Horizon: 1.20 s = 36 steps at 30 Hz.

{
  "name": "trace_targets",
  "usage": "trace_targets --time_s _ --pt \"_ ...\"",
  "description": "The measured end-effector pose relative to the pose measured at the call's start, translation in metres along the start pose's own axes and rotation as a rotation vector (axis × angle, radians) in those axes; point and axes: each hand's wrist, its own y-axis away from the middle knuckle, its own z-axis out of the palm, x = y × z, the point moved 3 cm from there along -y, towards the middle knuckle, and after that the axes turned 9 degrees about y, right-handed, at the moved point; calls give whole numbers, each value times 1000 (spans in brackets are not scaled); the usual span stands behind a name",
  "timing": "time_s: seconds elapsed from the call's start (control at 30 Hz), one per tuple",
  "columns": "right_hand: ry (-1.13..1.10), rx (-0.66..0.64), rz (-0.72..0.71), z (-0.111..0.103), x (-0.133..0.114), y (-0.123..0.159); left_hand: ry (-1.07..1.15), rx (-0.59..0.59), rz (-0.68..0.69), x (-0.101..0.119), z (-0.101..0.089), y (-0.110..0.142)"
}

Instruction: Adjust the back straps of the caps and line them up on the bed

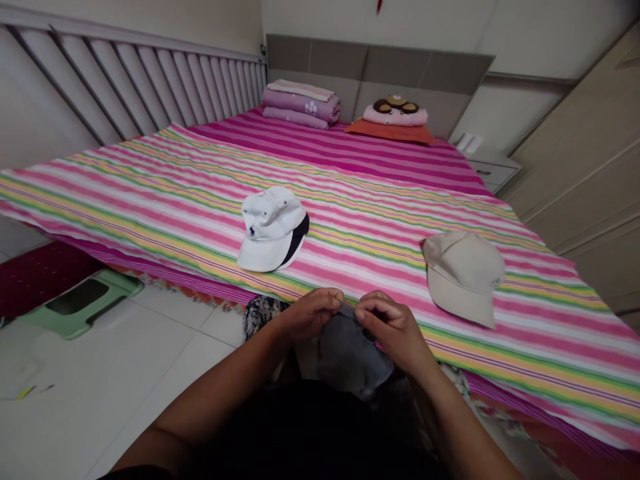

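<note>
A grey cap hangs low in front of me, close to my lap, its strap edge held between my two hands. My left hand pinches the strap's left end with thumb and fingers. On the other side, my right hand grips the strap with curled fingers; any fastener there is too small to make out. Ahead on the bed lie white caps, apparently stacked with a dark-sided one, brims toward me. To the right a beige cap rests on the striped sheet, brim facing me.
The striped sheet covers the bed's near part. Folded purple bedding and a pink pillow pile sit by the headboard. A white railing runs along the left. A green stool stands on the tiled floor.
</note>
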Motion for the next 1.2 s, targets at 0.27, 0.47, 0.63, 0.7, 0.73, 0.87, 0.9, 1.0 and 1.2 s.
trace_targets --time_s 0.27,0.47,0.63,0.7,0.73,0.87,0.9,1.0,1.2 --pt "-579 -63 360 2 14 -4 -98 46 -50 -7 0 -3" --pt "-576 -61 391 3 13 -4 -171 88 -159 -8 -2 -2" --pt "-563 -39 375 4 12 -5 -177 173 -149 -5 0 -2" --pt "-542 -40 351 4 11 -6 -154 175 -143 -5 1 -2" --pt "-529 -35 333 4 11 -6 -148 176 -139 -5 2 -3" --pt "-535 23 287 4 12 -6 -164 211 -100 -5 1 -4" --pt "-551 40 285 4 13 -6 -170 217 -89 -5 1 -4" --pt "-588 83 281 3 15 -6 -182 209 -33 -5 2 -5" --pt "-564 141 242 0 11 -6 -168 121 153 -1 9 -4"
